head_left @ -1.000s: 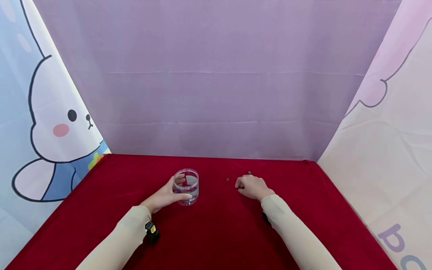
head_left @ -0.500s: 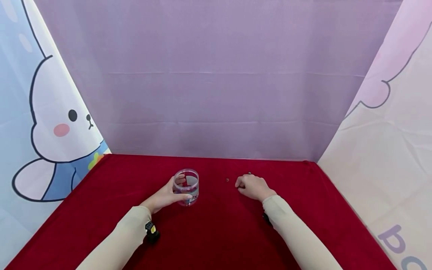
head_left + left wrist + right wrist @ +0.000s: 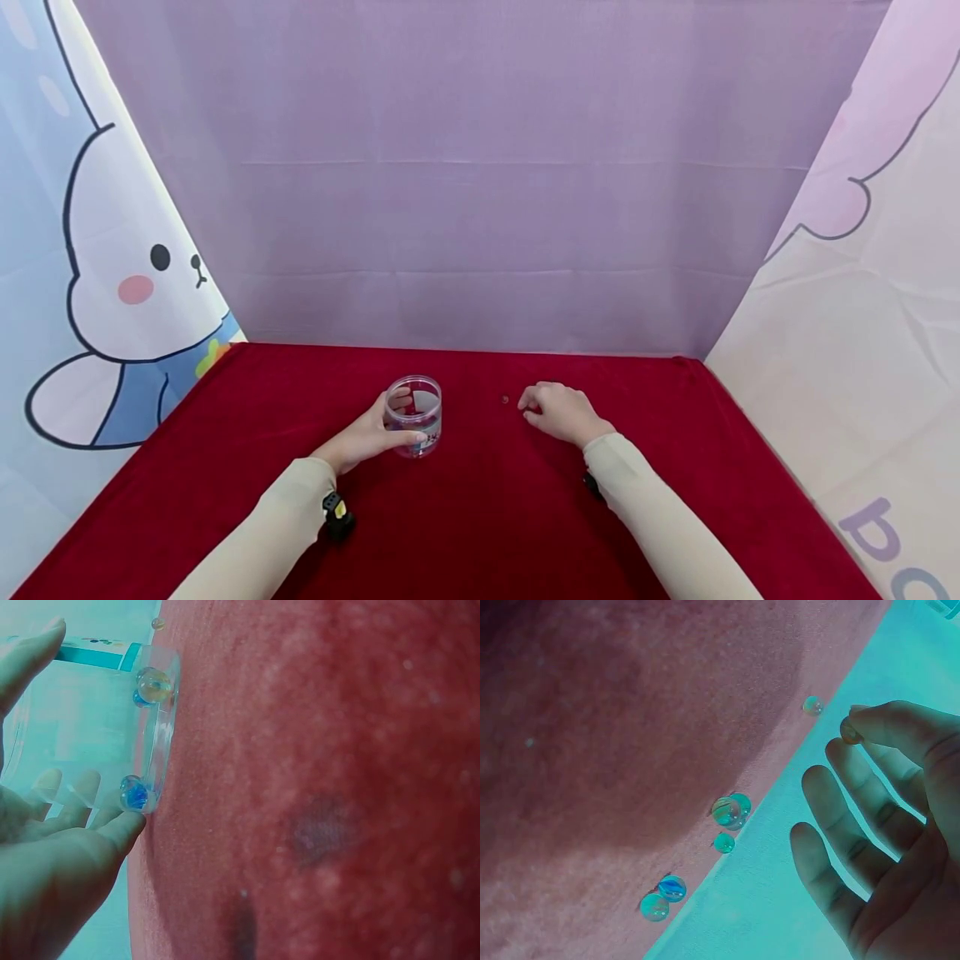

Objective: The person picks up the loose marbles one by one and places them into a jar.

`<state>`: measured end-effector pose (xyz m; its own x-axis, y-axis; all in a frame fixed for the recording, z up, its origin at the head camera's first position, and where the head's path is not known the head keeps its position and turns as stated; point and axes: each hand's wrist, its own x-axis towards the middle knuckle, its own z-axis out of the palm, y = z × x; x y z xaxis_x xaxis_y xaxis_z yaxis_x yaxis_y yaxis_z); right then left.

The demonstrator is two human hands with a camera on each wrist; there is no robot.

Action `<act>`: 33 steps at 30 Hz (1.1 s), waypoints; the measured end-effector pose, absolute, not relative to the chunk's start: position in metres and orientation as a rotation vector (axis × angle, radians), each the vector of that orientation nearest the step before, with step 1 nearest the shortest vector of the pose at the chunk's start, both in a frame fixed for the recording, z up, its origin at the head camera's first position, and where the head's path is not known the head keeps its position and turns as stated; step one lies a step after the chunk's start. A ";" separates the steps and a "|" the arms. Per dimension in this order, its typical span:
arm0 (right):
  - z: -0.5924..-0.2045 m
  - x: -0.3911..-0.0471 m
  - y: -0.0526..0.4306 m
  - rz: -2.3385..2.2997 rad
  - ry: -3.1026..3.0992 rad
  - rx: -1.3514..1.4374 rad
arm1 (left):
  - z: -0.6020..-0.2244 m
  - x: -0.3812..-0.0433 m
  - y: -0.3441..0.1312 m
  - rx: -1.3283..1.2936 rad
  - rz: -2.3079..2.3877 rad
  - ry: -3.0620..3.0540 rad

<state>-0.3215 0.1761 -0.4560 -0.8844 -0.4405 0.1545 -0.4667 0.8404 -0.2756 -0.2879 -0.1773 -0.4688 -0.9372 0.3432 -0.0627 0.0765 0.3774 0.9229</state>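
My left hand (image 3: 366, 437) grips a clear plastic jar (image 3: 427, 407) standing on the red cloth, thumb on the near side and fingers around the far side. Through its wall in the left wrist view, a yellowish marble (image 3: 154, 685) and a blue marble (image 3: 136, 795) show near the bottom. To the right, my right hand (image 3: 564, 412) is just above the cloth. Its thumb and forefinger pinch a small amber marble (image 3: 849, 732), while the other fingers stay loosely extended. A single marble (image 3: 505, 400) lies on the cloth between hand and jar.
Several glass marbles lie on the cloth near my right hand in the right wrist view, among them a blue-swirled marble (image 3: 673, 888) and a greenish one (image 3: 724, 842). The red cloth (image 3: 480, 517) covers the table, with a purple curtain (image 3: 480, 208) behind it.
My right hand has risen slightly and tilted, its fingers shifting left. The marble that showed behind it in the head view is out of sight there now. The left hand and jar keep their place.
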 end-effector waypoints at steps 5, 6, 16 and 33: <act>-0.454 -0.320 0.175 0.494 -2.874 0.756 | -0.469 -0.288 -0.177 0.385 1.592 2.389; -0.453 -0.320 0.175 0.495 -2.862 0.762 | -0.468 -0.288 -0.177 0.385 1.595 2.385; -0.448 -0.318 0.169 0.526 -2.797 0.816 | -0.468 -0.288 -0.176 0.375 1.594 2.386; -0.442 -0.318 0.157 0.548 -2.638 0.894 | -0.466 -0.286 -0.175 0.360 1.601 2.374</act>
<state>-0.3179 0.1568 -0.4417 -0.7605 -0.5142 0.3964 -0.6295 0.7335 -0.2564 -0.2862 -0.1748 -0.4658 -0.9369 0.3423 -0.0717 0.0619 0.3641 0.9293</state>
